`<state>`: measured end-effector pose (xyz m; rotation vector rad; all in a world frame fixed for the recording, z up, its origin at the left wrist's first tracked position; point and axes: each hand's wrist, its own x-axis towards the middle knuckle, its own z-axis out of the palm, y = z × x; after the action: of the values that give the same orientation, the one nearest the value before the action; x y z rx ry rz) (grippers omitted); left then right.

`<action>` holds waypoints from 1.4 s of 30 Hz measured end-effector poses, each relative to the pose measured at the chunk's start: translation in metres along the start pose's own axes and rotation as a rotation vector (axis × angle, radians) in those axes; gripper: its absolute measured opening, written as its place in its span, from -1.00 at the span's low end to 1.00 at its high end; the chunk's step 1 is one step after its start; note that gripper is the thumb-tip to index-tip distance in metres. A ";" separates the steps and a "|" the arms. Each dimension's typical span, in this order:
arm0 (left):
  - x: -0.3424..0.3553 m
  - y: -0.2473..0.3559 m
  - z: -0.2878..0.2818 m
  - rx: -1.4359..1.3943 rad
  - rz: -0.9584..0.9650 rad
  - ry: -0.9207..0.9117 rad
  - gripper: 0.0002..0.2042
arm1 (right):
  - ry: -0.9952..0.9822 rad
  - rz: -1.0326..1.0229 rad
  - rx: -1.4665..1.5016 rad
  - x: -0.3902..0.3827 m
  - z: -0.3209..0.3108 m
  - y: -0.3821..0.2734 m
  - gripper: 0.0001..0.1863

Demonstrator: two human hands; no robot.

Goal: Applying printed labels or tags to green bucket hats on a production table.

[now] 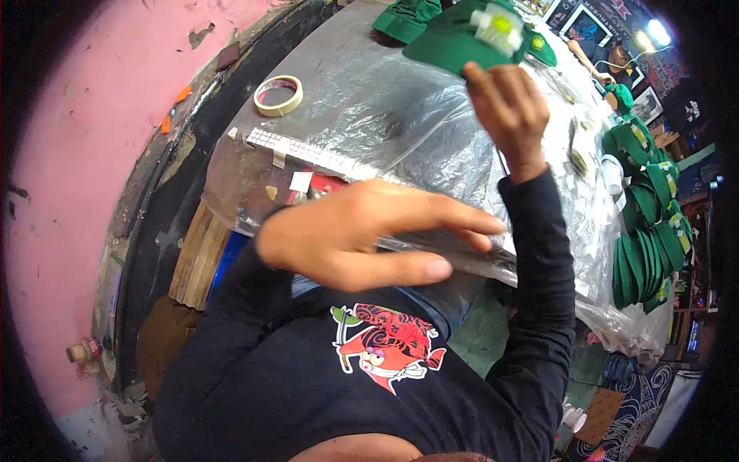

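My right hand (pixel 509 108) is raised over the far part of the table, its fingers closed on the brim edge of a green cap (pixel 446 42). The cap's front carries a yellow-green emblem with pale strips of tape across it. My left hand (pixel 346 231) hovers above the near table edge, in front of my chest. Its thumb and fingers are apart, and nothing is between them. Below and beyond it lies a long white strip marked in small squares (pixel 289 145), partly hidden by the hand.
Clear plastic sheeting (pixel 346 92) covers the table. A roll of masking tape (pixel 296 98) lies at left, near a pink wall (pixel 61 192). Another green cap (pixel 406 21) rests at the far edge. Stacked green caps (pixel 643 262) line the right side. Another person's arm (pixel 583 54) reaches in at far right.
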<state>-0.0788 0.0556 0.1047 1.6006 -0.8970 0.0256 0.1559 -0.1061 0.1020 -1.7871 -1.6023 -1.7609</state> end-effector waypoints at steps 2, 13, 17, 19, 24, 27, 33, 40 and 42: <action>-0.014 0.018 -0.019 0.038 -0.064 0.033 -0.48 | -0.128 -0.020 0.031 -0.029 0.014 -0.027 -0.82; -0.029 -0.018 -0.138 0.774 -0.569 0.134 -0.27 | -0.532 0.592 0.388 -0.104 0.000 0.031 -0.45; 0.008 -0.101 -0.178 0.701 -0.496 0.099 -0.12 | -0.800 0.825 0.679 -0.130 0.037 0.063 0.15; 0.029 -0.144 -0.187 0.727 -0.486 0.090 0.04 | -0.932 0.820 0.729 -0.137 0.055 0.067 0.35; 0.063 -0.211 -0.195 0.737 -0.433 0.071 0.26 | -0.866 0.832 0.825 -0.140 0.080 0.053 0.29; 0.065 -0.227 -0.196 0.754 -0.373 0.122 0.36 | -0.840 0.906 0.798 -0.144 0.079 0.047 0.25; 0.051 -0.238 -0.195 0.801 -0.349 0.248 0.26 | -0.768 0.908 0.792 -0.152 0.080 0.050 0.05; 0.042 -0.241 -0.199 0.784 -0.264 0.282 0.21 | -0.698 0.845 0.763 -0.152 0.083 0.053 -0.04; 0.039 -0.240 -0.204 0.776 -0.309 0.278 0.19 | -0.672 0.871 0.801 -0.152 0.083 0.052 -0.06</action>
<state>0.1739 0.1989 -0.0227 2.3681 -0.4198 0.4105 0.2870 -0.1495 -0.0148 -2.1533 -1.0847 -0.1053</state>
